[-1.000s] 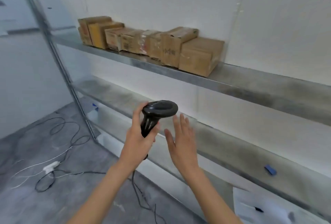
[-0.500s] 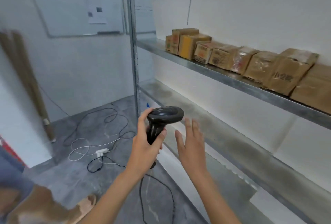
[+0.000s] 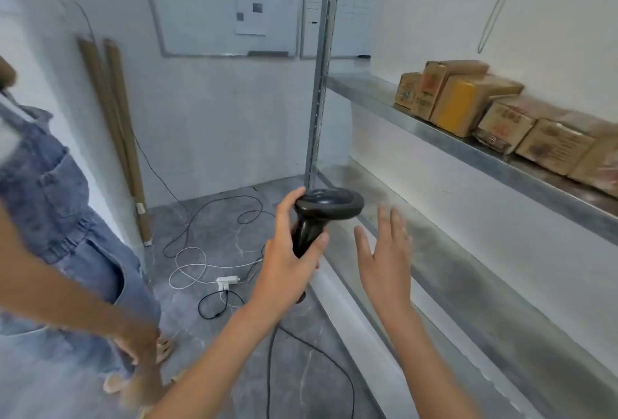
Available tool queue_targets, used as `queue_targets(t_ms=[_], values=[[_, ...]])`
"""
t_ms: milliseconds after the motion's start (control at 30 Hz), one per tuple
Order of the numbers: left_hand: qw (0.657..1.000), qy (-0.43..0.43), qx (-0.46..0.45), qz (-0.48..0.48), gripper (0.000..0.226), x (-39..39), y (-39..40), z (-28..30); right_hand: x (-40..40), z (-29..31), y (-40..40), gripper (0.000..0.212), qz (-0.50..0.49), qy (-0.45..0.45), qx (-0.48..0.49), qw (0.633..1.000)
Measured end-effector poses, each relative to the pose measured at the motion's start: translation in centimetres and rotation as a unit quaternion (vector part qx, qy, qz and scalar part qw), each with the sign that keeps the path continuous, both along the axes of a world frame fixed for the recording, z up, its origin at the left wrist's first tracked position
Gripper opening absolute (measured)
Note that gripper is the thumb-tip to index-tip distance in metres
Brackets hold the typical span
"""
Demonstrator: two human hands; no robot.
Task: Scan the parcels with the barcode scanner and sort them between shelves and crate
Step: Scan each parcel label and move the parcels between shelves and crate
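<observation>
Since a second ago our view has swung left, so the row of brown cardboard parcels (image 3: 495, 117) now sits at the right on the upper grey metal shelf (image 3: 384, 94), and a second person in a blue denim outfit (image 3: 60, 218) has come in at the left. Our left hand (image 3: 287, 271) still grips the handle of the black pistol-shaped barcode scanner (image 3: 321, 214), thumb up beside its head. Our right hand (image 3: 384, 261) hovers just beside it, fingers straight and spread, holding nothing. Black and white cables (image 3: 207, 251) lie on the grey floor.
</observation>
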State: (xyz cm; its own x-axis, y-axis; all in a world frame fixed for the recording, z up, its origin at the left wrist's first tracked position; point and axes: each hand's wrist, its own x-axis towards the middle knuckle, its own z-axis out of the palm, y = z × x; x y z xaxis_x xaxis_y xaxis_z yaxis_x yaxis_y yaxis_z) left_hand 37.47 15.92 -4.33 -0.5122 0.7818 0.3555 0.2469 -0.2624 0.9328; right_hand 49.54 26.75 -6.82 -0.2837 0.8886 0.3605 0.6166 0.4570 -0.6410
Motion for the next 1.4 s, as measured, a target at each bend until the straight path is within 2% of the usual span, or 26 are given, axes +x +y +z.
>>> queue_targets(t_ms=[300, 467, 633, 800, 933, 1100, 1233, 1400], values=[[0.999, 0.008, 0.029, 0.017, 0.070, -8.8, 13.9, 2.5, -9.4, 2.5, 14.9, 0.064, 0.031, 0.029, 0.016, 0.999], [0.998, 0.014, 0.059, 0.030, 0.072, -13.5, 21.4, 3.7, -13.6, 4.3, 22.6, 0.064, 0.031, 0.011, 0.031, 0.999], [0.997, -0.004, 0.073, 0.017, 0.069, -17.2, 28.0, 3.8, -16.6, 6.0, 28.0, 0.065, -0.017, -0.021, 0.063, 0.998], [0.993, -0.019, 0.101, -0.061, 0.067, -20.6, 35.8, 4.7, -18.6, 7.9, 33.6, 0.066, -0.106, -0.033, 0.101, 0.989], [0.984, -0.028, 0.106, -0.140, 0.066, -22.7, 41.5, 5.2, -19.3, 9.6, 37.7, 0.067, -0.199, -0.065, 0.152, 0.966], [0.966, -0.033, 0.112, -0.232, 0.063, -25.9, 46.6, 6.4, -19.0, 12.5, 42.9, 0.073, -0.330, -0.140, 0.145, 0.922], [0.955, -0.033, 0.110, -0.273, 0.065, -26.7, 48.9, 7.6, -18.5, 14.4, 45.2, 0.078, -0.396, -0.210, 0.097, 0.888], [0.945, -0.039, 0.106, -0.308, 0.066, -26.9, 50.4, 7.8, -17.8, 15.7, 47.1, 0.084, -0.432, -0.325, -0.018, 0.841]])
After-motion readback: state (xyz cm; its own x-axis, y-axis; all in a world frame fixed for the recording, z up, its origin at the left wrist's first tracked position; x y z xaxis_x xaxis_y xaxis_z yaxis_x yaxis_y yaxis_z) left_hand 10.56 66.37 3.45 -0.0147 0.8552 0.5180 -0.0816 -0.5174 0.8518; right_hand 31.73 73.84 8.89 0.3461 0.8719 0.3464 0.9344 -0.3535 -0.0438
